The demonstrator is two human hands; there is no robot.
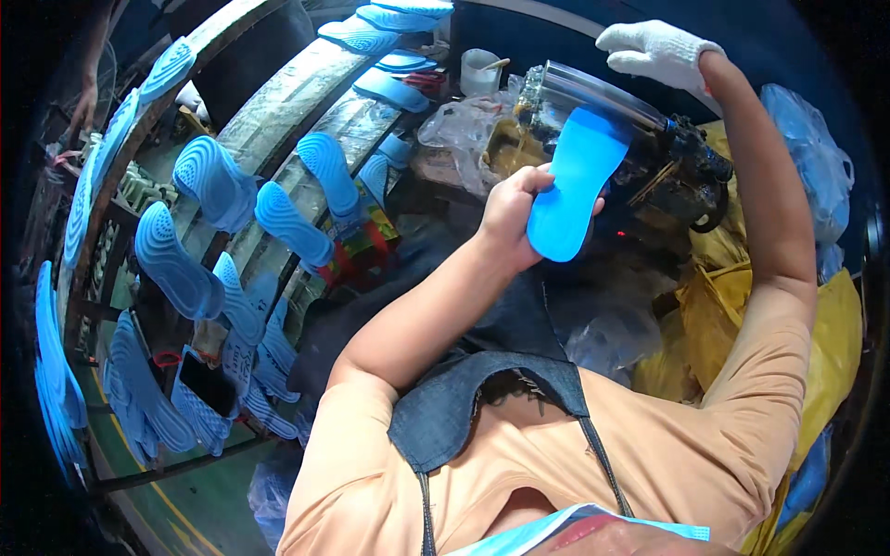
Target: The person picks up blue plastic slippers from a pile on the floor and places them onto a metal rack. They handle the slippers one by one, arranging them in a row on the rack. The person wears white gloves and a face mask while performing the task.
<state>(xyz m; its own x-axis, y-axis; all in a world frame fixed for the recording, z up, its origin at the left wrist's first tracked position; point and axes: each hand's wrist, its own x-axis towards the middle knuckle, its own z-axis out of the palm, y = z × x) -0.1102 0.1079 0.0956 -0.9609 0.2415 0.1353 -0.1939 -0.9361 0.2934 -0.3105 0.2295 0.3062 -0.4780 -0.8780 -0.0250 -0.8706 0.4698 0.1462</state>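
Observation:
My bare left hand (512, 208) is closed around the middle of a flat blue insole (567, 208), thumb on top and fingertips showing at its right edge. The insole's wide end overlaps a shiny roller (607, 94) on a small machine; I cannot tell whether they touch. Amber, glue-like residue (510, 148) coats the machine's left end. Beyond the roller, my right hand (660, 54) is raised in a white knitted glove. Its fingers are stretched out with the thumb side apart, and nothing shows in it.
Curved racks on the left carry several blue ridged insoles (176, 259). A phone (208, 382) lies among the lower ones. A white cup (482, 72) with a stick stands behind the machine. Yellow sacks (718, 306) and a bluish plastic bag (807, 157) crowd the right side.

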